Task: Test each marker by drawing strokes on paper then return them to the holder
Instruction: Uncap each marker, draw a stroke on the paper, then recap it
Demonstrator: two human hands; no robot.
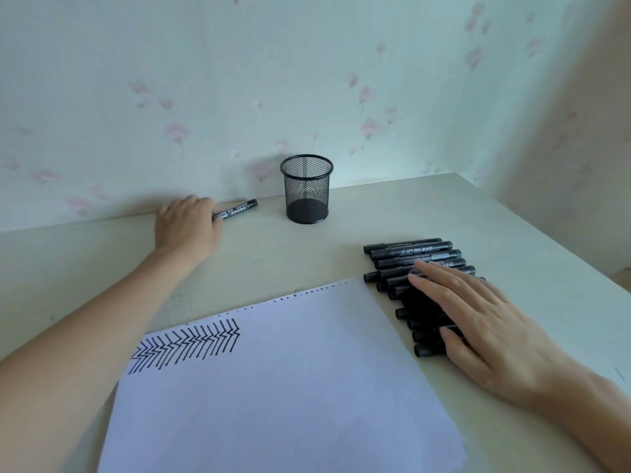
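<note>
A black mesh holder (306,189) stands upright and empty near the wall. My left hand (186,227) is at the far left of the table, fingers closed around one black marker (239,209) that lies on the table pointing toward the holder. A row of several black markers (409,257) lies side by side at the right. My right hand (478,322) rests flat on top of that row, fingers spread, covering its nearer part. A white sheet of paper (290,370) lies in front of me, with black zigzag strokes (186,344) at its upper left.
The beige table (341,247) meets a floral wallpapered wall at the back; its right edge drops away near the markers. My left forearm crosses over the paper's left corner.
</note>
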